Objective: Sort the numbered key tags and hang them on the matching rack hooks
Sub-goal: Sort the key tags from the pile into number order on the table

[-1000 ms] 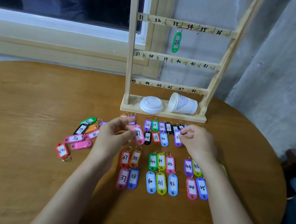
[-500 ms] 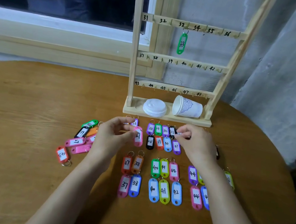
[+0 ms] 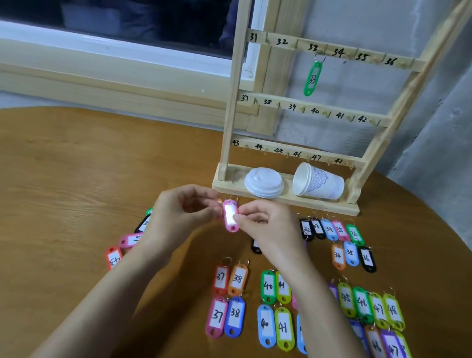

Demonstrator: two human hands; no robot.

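Observation:
A pink key tag (image 3: pixel 230 215) is held up between both hands just in front of the rack base; its number is washed out by glare. My left hand (image 3: pixel 182 216) pinches its upper left edge and my right hand (image 3: pixel 266 230) pinches its right side. The wooden rack (image 3: pixel 320 48) stands at the table's back, with bars numbered 31 to 48. One green tag 33 (image 3: pixel 312 79) hangs on the top bar. Several coloured numbered tags lie in rows on the table, such as red 37 (image 3: pixel 221 278), green 40 (image 3: pixel 268 286) and black 36 (image 3: pixel 368 258).
A white lid (image 3: pixel 264 182) and a paper cup (image 3: pixel 317 182) on its side lie on the rack's base. A loose pile of tags (image 3: pixel 129 242) sits left of my left forearm. The round wooden table (image 3: pixel 55 196) ends at a window sill behind and a grey wall at the right.
My right hand has moved left from the back row of tags and now pinches the pink tag together with my left hand. The camera shifted left, showing more tags at the right.

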